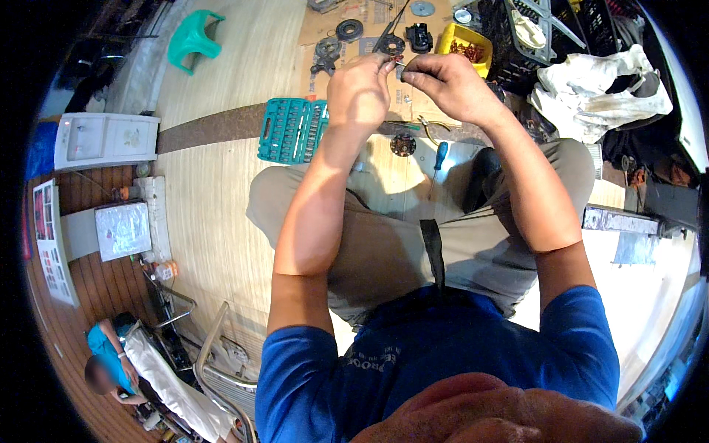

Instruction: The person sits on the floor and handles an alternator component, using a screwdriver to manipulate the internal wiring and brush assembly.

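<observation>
Over the cardboard sheet (314, 55), both of my hands are raised close together, fingertips nearly meeting. My left hand (360, 88) is closed in a pinch at a small reddish piece (396, 58). From the other side my right hand (452, 87) pinches a thin, light-coloured end beside that piece. Fingers partly hide it, so its exact kind is unclear. Just beyond lies a round dark part (394, 46) with a thin black cable. A black ring (350, 29), a dark metal bracket (326, 53) and a black block-shaped part (419, 37) lie around it.
A yellow bin (484, 68) of small copper-coloured parts stands right, near black crates (509, 44) and white cloth (591, 92). Nearer are a teal socket set (284, 131), pliers (434, 127), a round perforated part (403, 145) and a blue screwdriver (441, 156). Another person (118, 358) sits lower left.
</observation>
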Tool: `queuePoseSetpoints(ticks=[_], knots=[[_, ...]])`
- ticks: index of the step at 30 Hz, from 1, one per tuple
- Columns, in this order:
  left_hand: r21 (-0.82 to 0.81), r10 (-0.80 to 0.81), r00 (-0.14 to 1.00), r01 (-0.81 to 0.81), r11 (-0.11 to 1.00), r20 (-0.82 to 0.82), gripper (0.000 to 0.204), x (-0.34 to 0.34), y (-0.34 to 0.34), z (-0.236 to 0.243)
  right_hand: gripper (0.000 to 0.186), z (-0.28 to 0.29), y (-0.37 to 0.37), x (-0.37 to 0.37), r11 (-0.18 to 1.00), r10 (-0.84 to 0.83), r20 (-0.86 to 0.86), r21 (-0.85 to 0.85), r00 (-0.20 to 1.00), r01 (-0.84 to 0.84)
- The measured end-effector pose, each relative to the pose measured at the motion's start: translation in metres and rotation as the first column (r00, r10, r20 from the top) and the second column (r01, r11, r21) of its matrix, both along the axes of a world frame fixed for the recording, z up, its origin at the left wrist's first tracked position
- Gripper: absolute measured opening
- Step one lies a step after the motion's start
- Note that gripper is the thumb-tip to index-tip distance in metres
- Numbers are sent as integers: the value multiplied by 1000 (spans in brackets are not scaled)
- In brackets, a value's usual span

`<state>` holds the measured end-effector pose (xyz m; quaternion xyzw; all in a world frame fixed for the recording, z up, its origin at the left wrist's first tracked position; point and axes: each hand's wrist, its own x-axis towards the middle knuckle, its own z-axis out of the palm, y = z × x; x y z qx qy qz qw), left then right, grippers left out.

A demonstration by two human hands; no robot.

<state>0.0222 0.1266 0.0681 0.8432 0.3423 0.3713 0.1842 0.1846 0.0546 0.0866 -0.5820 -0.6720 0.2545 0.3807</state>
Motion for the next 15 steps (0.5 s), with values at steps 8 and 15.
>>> queuePoseSetpoints(ticks=[8, 15], knots=[[31, -341, 932, 347, 937, -119, 16, 2, -14, 18, 19, -3, 4, 24, 991, -87, 100, 106, 991, 77], [-151, -99, 986, 119, 981, 131, 14, 4, -9, 10, 24, -10, 1, 6, 995, -92, -105, 30, 990, 96]])
